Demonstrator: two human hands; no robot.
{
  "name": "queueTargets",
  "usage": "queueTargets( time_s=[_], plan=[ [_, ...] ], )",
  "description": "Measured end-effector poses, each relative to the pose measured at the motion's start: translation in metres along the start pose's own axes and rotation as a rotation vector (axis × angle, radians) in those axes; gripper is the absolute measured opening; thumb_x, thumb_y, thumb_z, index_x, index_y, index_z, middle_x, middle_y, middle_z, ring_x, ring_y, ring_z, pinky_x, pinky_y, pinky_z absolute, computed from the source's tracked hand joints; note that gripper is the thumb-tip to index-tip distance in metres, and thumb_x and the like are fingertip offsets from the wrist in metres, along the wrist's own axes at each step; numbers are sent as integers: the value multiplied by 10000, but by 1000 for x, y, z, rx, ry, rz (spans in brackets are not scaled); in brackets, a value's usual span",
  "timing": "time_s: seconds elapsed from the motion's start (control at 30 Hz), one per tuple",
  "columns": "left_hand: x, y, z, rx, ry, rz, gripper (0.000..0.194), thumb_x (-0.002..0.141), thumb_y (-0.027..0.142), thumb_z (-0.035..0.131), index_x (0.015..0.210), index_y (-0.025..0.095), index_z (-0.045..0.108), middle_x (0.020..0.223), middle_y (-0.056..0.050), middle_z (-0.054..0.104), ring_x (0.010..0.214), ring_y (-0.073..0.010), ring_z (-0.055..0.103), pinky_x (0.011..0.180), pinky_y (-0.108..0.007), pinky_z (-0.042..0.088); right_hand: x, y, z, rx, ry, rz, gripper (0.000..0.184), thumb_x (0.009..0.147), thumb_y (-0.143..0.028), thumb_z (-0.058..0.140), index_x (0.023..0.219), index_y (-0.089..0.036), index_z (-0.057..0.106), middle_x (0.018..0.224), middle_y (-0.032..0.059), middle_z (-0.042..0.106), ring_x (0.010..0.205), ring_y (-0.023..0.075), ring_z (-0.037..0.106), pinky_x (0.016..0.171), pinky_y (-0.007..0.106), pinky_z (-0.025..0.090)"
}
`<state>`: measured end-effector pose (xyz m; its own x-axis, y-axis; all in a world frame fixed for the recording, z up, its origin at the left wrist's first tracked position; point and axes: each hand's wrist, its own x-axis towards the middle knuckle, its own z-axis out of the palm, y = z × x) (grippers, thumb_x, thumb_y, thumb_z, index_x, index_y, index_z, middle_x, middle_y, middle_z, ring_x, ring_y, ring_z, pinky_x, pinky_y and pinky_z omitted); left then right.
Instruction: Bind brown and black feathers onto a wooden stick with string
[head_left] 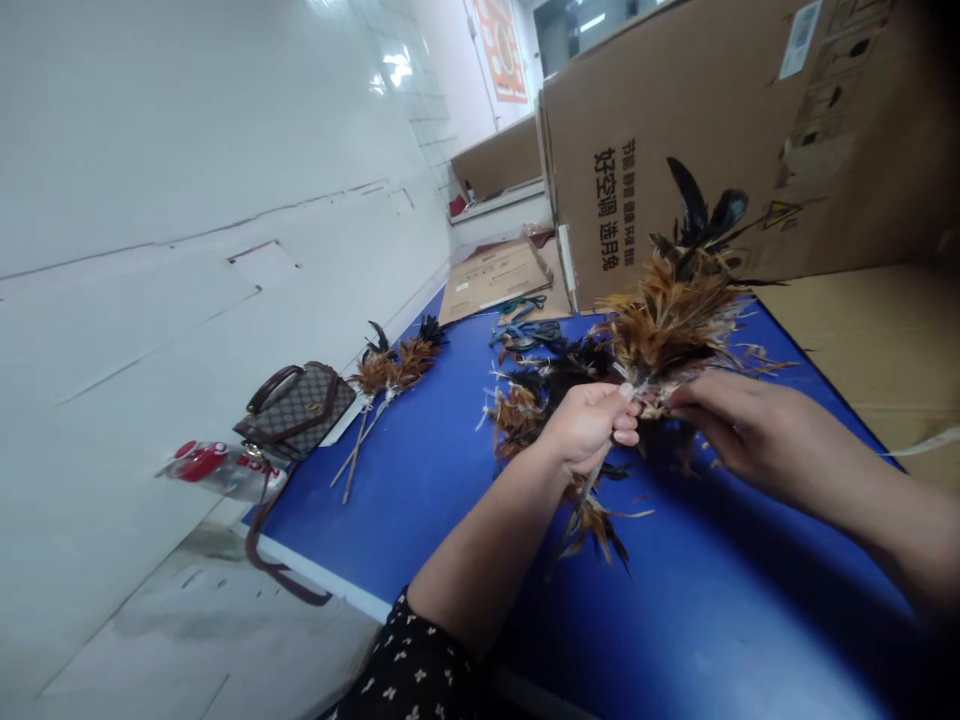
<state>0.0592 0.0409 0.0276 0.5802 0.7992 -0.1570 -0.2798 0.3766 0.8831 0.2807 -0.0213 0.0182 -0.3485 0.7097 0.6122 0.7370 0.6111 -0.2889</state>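
Note:
My left hand (592, 425) is closed around the thin stick of a feather duster (667, 310), just below its feathers. The duster tilts up and away, with brown feathers low down and long black ones at the tip. At the base of the plumage my right hand (739, 415) pinches with thumb and fingers; what lies between them is too small to make out. Beneath and behind my left hand, a pile of loose brown and black feathers (517, 415) lies on the blue table (442, 470).
Two feather dusters (397, 365) lie at the table's left side. Beside them are a patterned handbag (304, 405) and a plastic bottle (225, 470) with a red cap. A large cardboard box (675, 120) stands behind, with flat cardboard (495, 275) and dark blue-green strips (529, 330) nearby.

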Motion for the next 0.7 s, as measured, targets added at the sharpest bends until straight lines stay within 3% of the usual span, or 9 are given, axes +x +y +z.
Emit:
queueTargets(
  time_s=[0.17,0.33,0.6,0.7],
  plan=[
    [-3,-9,5,-16,-100,-48,418,978,343,884,775,118,596,769,1,520,597,-38,375,553,-185,292,6,1,-9,77,65,-95,159,1083,-136,607,1069,-245,722,972,44,757,844,194,728,785,310,552],
    [-5,-10,9,-10,-117,-107,457,932,396,935,789,128,595,788,-13,543,613,-40,351,562,-189,265,5,3,-11,116,58,-115,178,1084,-118,614,1073,-239,743,997,60,769,880,188,740,820,313,557],
    [-5,-13,12,-23,-35,-75,466,914,402,958,798,121,604,787,-18,565,617,-42,364,567,-200,257,2,-1,-8,-51,36,-208,278,1063,-28,555,1112,-219,751,1128,102,759,973,212,747,823,318,571],
    [-5,-8,12,-55,15,0,455,929,372,945,791,125,590,762,4,533,607,-38,350,562,-200,240,5,-10,-4,-32,110,-208,289,1057,-33,589,1197,-224,756,1278,128,789,1096,229,786,935,340,614]
  ],
)
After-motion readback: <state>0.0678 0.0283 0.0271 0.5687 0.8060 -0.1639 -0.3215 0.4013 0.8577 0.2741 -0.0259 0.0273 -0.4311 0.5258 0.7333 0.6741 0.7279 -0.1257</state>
